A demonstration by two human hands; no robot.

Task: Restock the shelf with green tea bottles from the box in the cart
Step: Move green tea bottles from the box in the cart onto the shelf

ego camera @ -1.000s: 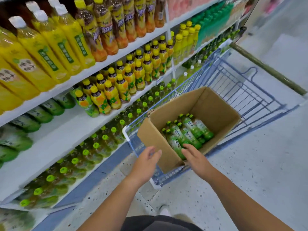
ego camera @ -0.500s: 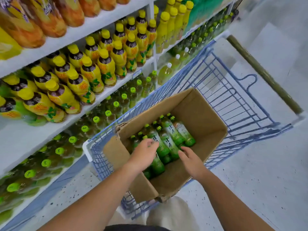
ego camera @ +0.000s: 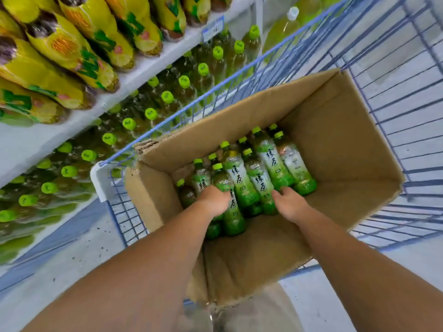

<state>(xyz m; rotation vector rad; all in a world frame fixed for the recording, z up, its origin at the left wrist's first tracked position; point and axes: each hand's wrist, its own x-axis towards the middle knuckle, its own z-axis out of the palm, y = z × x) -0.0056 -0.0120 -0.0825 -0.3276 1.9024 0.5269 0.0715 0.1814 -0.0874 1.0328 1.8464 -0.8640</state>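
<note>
Box [ego camera: 340, 149]: matt brown cardboard, torn corrugated edge. Bottles [ego camera: 260, 178]: clear glossy plastic, shiny film labels, smooth green caps. Cart [ego camera: 395, 92]: blue coated metal wire. Shelf [ego camera: 28, 142]: smooth white. Floor [ego camera: 72, 259]: speckled.

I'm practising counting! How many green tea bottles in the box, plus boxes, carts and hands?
green tea bottles in box, by caps showing: 10
cardboard box: 1
shopping cart: 1
hands: 2, left hand and right hand
total: 14

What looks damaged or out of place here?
The cardboard box in the cart has a ragged, torn corner nearest the shelf; its green tea bottles lie loosely on their sides, not upright.
</note>
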